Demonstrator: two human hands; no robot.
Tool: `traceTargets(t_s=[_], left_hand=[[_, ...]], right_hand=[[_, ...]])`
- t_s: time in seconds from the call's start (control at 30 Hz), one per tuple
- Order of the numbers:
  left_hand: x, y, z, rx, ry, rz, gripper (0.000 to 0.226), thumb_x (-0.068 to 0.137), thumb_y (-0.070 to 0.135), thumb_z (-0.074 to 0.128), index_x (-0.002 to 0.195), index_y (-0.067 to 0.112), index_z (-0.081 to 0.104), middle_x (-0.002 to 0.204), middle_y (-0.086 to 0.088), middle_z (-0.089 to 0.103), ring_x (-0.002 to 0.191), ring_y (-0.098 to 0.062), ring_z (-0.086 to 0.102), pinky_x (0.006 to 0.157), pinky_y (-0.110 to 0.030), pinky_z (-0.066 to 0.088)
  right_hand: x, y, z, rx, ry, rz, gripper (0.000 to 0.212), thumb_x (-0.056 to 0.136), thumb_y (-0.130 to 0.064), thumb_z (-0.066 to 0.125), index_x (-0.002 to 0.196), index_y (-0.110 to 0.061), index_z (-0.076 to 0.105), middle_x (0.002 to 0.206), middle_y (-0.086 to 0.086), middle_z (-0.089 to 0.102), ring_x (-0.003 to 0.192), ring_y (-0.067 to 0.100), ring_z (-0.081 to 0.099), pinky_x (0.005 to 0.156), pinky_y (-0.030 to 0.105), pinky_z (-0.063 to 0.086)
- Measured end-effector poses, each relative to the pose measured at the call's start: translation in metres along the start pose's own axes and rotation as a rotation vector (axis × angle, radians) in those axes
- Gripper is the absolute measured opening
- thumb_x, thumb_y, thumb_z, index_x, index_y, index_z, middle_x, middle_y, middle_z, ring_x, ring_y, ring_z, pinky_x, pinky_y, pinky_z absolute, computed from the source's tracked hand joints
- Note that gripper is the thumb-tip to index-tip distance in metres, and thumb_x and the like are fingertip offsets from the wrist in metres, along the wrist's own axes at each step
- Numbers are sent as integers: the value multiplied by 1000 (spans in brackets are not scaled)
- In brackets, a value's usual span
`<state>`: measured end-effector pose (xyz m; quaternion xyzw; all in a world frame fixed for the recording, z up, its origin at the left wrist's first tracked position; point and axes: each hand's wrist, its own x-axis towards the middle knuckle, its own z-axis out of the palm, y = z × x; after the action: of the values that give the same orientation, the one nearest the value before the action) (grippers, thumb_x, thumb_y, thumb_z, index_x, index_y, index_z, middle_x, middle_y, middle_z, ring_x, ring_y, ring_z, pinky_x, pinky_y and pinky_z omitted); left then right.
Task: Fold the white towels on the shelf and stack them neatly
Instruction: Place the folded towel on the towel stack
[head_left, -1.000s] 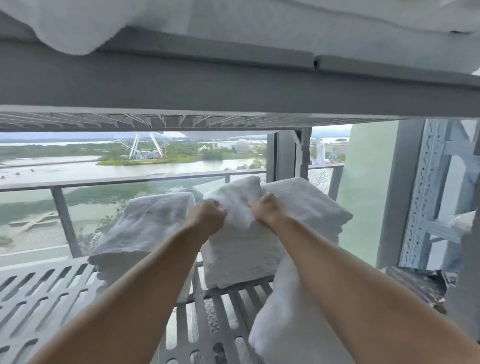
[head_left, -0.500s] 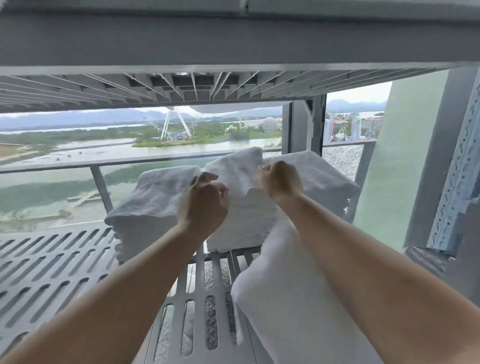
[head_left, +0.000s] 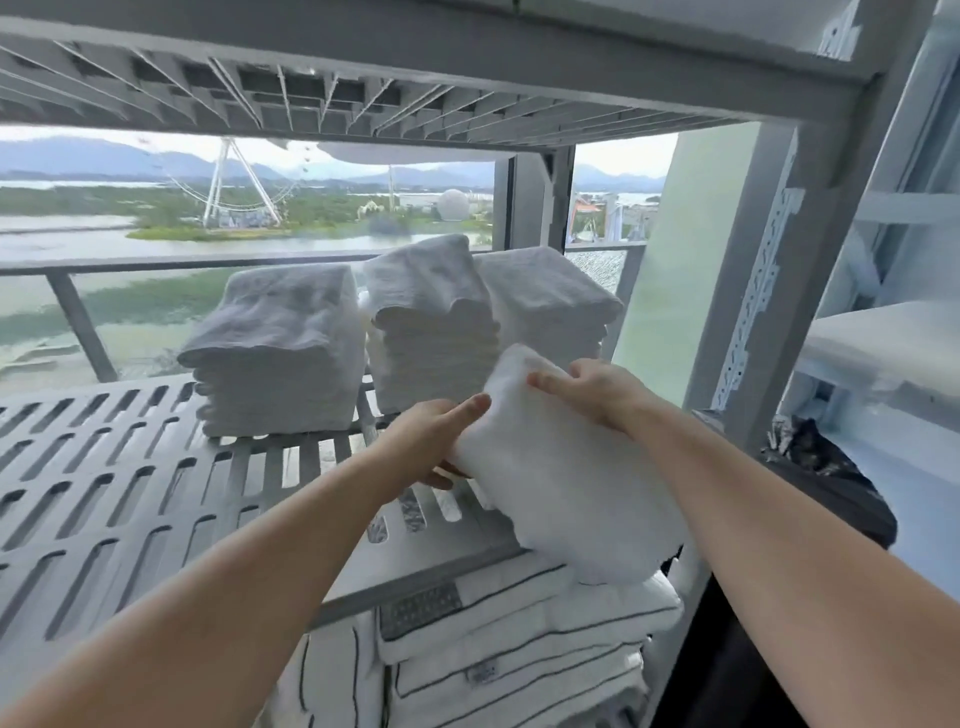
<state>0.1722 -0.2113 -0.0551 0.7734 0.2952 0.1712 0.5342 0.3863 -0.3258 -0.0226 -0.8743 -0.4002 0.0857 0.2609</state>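
Left hand (head_left: 434, 441) pinches the near-left edge of a folded white terry towel (head_left: 561, 478), thumb on top, fingers beneath. Right hand (head_left: 597, 389) grips its far edge, index finger extended. The towel is held tilted above the grey slotted shelf (head_left: 130, 493). Beyond it stand three stacks of folded white towels (head_left: 431, 332).

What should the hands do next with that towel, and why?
Probably fold the towel in half. The left hand and right hand hold it long and floppy over the shelf edge, not yet square like the three stacks behind it.
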Motion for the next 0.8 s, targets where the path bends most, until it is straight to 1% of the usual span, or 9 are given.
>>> traceTargets(t_s=[0.07, 0.17, 0.27, 0.37, 0.43, 0.53, 0.63, 0.7, 0.8], left_hand=[[-12, -4, 11, -8, -63, -8, 49, 79, 66, 65, 108, 27, 66, 94, -4, 76, 76, -19, 75, 66, -40, 63], [-21, -1, 29, -25, 5, 54, 37, 77, 41, 74, 108, 24, 62, 101, -8, 72, 85, -25, 74, 66, -43, 63], [-24, 5, 29, -101, 97, 99, 26, 79, 27, 74, 103, 23, 64, 99, -8, 71, 83, -23, 73, 55, -34, 59], [-32, 9, 0, -164, 141, 87, 26, 82, 28, 76, 106, 21, 68, 96, -10, 75, 75, -19, 74, 55, -32, 57], [-46, 9, -32, -165, 163, 66, 27, 81, 36, 76, 104, 23, 71, 95, -9, 76, 76, -19, 74, 58, -32, 57], [-82, 0, -77, -127, 260, 54, 12, 85, 40, 73, 95, 34, 75, 95, -5, 77, 79, -19, 75, 59, -32, 58], [-123, -17, -114, -119, 429, -10, 21, 77, 45, 73, 96, 34, 75, 96, -6, 77, 80, -21, 74, 58, -31, 57], [-146, -33, -139, -129, 575, -71, 31, 79, 41, 75, 105, 24, 71, 99, -9, 76, 81, -23, 74, 58, -32, 56], [-178, -60, -177, -85, 843, -134, 35, 84, 34, 76, 112, 18, 62, 105, -9, 72, 88, -24, 71, 69, -39, 60]], right_hand=[[-22, 7, 6, -67, -30, 15, 80, 73, -82, 52, 124, -21, 63, 122, 2, 65, 112, 27, 60, 96, 41, 48], [-44, 3, 22, -100, 52, -55, 50, 86, -65, 52, 117, -29, 67, 118, 2, 71, 112, 27, 63, 98, 41, 47], [-56, -13, 26, -30, 141, -53, 43, 90, -54, 49, 111, -24, 72, 112, 4, 73, 111, 29, 64, 98, 41, 47], [-62, -36, 30, 84, 204, -43, 46, 88, -45, 49, 110, -11, 73, 113, 13, 72, 112, 32, 63, 90, 32, 45], [-63, -62, 39, 126, 178, -119, 47, 89, -43, 52, 111, -6, 72, 116, 16, 70, 114, 33, 62, 93, 34, 44], [-66, -105, 64, 240, 85, -219, 47, 89, -43, 55, 110, -4, 71, 113, 17, 71, 112, 34, 61, 91, 34, 44], [-74, -148, 92, 397, -77, -281, 45, 89, -44, 57, 108, -5, 71, 112, 15, 71, 109, 33, 62, 86, 32, 45], [-84, -178, 112, 585, -252, -273, 39, 87, -40, 63, 108, -8, 71, 111, 12, 71, 106, 32, 65, 95, 41, 51], [-103, -224, 142, 870, -498, -238, 24, 88, -21, 69, 106, -6, 71, 105, 19, 74, 96, 36, 71, 91, 53, 57]])
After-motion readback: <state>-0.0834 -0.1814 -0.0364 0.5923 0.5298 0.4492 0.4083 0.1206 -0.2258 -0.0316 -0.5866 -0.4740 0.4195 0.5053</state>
